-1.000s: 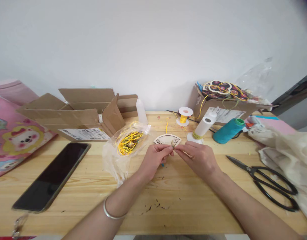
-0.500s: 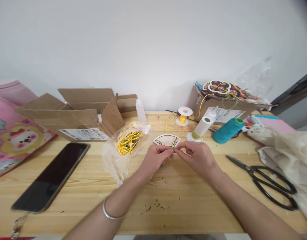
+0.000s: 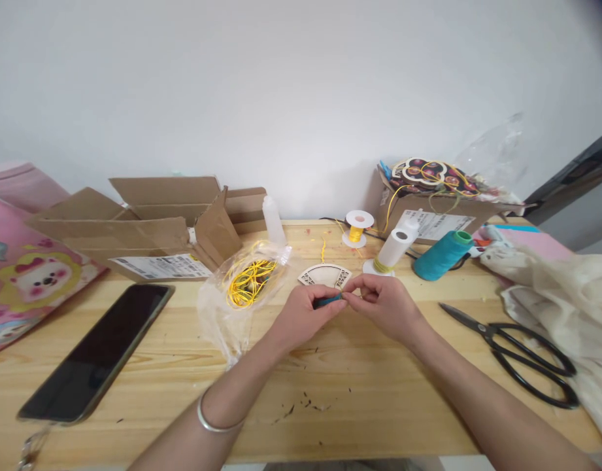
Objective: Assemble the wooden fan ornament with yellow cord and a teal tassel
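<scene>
— Please, which things around the grip are the largest?
— The table (image 3: 379, 405) is below it. An open box (image 3: 119, 229) stands beyond the grip, well to its left. A pale cloth (image 3: 536, 281) lies well to its right.
— And the things of middle size?
— The phone (image 3: 99, 353) lies to the left of the grip and the scissors (image 3: 487, 331) to the right, both well apart from it. A clear bag (image 3: 216, 314) is nearer on the left, with yellow cord (image 3: 246, 288) inside.
— How do the hands stand?
— The left hand (image 3: 304, 314) and the right hand (image 3: 387, 306) come together at their fingertips, above the table.
— What is smaller than these?
— A teal cone (image 3: 440, 255) lies beyond the grip, to its right. The wooden fan (image 3: 324, 276) is just beyond the fingertips, its near edge partly covered by them.
— And what is in the fingers?
— The left thumb and forefinger pinch a blue piece (image 3: 327, 301), partly hidden. The right fingertips are pressed together on a thin strand (image 3: 338, 286), between both hands.
</scene>
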Motion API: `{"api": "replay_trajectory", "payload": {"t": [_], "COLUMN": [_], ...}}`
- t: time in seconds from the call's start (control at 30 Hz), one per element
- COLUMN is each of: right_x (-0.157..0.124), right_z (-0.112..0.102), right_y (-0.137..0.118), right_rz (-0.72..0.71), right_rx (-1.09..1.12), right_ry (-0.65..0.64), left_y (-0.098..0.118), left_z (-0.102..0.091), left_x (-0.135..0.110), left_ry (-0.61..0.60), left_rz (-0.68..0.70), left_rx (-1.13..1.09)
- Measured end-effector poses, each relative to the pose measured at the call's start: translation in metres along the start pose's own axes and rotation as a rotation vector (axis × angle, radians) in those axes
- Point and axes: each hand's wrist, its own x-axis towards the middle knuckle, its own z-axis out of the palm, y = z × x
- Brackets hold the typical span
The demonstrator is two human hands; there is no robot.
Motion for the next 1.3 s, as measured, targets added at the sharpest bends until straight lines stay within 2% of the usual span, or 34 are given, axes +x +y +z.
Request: {"api": "replay_trajectory", "payload": {"t": [0.17, 0.27, 0.4, 0.6, 0.83, 0.97, 1.03, 1.2, 1.27, 1.3], "right_x": [0.001, 0.002, 0.002, 0.0, -0.001, -0.005, -0.007, -0.008, -0.007, -0.007], "right_z": [-0.001, -0.002, -0.003, -0.003, -0.005, -0.005, -0.005, -0.003, -0.005, -0.007], "right_y": [0.001, 0.002, 0.004, 0.003, -0.002, -0.005, -0.006, -0.005, -0.005, -0.006], "right_rz": [0.03, -0.026, -0.14, -0.259, -0.304, -0.291, -0.267, -0.196, -0.208, -0.237], "right_rx": [0.084, 0.062, -0.042, -0.16, -0.197, -0.155, -0.138, -0.128, -0.096, -0.099], "right_ry": [-0.05, -0.02, 0.049, 0.051, 0.072, 0.115, 0.093, -0.056, -0.12, -0.104], "left_y": [0.002, 0.002, 0.0, -0.002, -0.005, -0.006, -0.005, -0.004, -0.004, -0.004], "left_z": [-0.003, -0.003, -0.004, -0.004, -0.002, -0.003, -0.004, -0.006, -0.006, -0.006], "left_x": [0.0, 0.001, 0.001, 0.001, 0.002, 0.003, 0.003, 0.003, 0.003, 0.003], "left_ry": [-0.004, 0.006, 0.031, 0.027, 0.052, 0.142, 0.199, 0.299, 0.312, 0.31], "left_rz": [0.088, 0.1, 0.063, 0.03, -0.004, -0.003, -0.011, -0.036, -0.026, -0.017], "left_rx": [0.162, 0.188, 0.161, 0.102, 0.008, -0.013, -0.028, -0.052, -0.05, -0.05]}}
